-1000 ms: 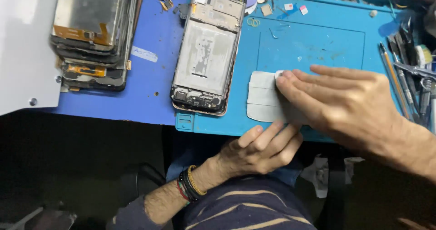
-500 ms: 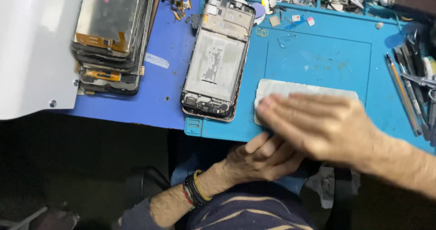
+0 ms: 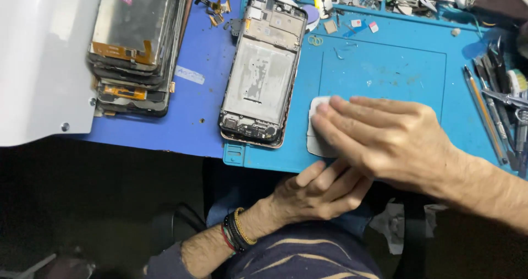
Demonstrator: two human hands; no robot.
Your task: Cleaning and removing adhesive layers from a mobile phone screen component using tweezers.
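1. Head view, right of centre: I see my right hand (image 3: pixel 385 138) lying flat and open, fingers stretched toward the left of the frame, pressing on a pale rounded pad (image 3: pixel 317 126) on the light blue work mat (image 3: pixel 385 70); it grips nothing.
2. Lower centre: my left hand (image 3: pixel 316 193) rests at the mat's near edge, fingers loosely extended and together, holding nothing, just below the pad.
3. Centre: an opened phone frame (image 3: pixel 263 72) lies just left of the pad, apart from both hands.
4. Upper left: a stack of phone screens (image 3: pixel 137 42) sits well apart.
5. Far right edge: hand tools (image 3: pixel 503 97) lie on the mat.
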